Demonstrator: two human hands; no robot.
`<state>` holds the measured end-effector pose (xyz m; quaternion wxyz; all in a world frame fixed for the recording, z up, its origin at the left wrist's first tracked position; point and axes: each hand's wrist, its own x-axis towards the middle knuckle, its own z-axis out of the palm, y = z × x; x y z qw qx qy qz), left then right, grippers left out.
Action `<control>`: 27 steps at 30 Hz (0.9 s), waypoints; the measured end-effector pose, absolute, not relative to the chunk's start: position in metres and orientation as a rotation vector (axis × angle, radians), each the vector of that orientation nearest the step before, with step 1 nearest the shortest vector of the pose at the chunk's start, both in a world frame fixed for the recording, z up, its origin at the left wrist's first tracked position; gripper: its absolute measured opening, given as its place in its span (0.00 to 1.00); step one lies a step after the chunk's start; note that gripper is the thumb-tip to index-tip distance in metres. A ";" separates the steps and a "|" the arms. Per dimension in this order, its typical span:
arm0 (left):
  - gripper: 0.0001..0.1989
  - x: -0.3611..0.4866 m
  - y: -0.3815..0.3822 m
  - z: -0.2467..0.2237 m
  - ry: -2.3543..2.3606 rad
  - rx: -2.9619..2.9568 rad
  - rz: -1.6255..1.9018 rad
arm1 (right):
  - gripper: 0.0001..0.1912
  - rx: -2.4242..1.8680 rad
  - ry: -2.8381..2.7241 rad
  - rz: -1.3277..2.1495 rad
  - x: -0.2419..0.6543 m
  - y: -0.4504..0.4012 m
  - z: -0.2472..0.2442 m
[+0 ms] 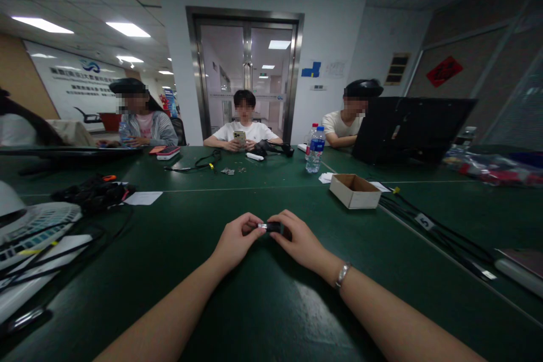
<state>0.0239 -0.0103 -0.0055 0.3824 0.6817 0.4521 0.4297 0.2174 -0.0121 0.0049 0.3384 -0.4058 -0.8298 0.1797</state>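
Between my two hands, just above the green table, lies a small tube (272,227), black on the right and shiny silver on the left, much like a lipstick. It is held level. My left hand (236,240) pinches the silver end with thumb and fingertips. The black end is gripped by the thumb and bent fingers of my right hand (302,242), whose wrist wears a silver bracelet (343,275). Fingers cover both ends, so I cannot tell whether the tube's parts are joined or apart.
An open cardboard box (355,199) stands right of my hands, near black cables (424,226). Water bottles (315,153) stand beyond. At left are a white fan (51,220) and a dark tangled bundle (91,195). Several people sit around the table; one opposite holds a phone (240,137).
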 end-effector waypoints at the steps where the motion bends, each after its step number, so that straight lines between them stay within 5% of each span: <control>1: 0.10 0.024 -0.010 -0.005 1.163 1.751 1.091 | 0.12 -1.057 -2.161 0.465 0.217 -0.012 0.005; 27: 0.24 0.023 -0.004 -0.011 1.332 1.811 0.980 | 0.13 -1.057 -2.181 0.445 0.217 -0.014 0.006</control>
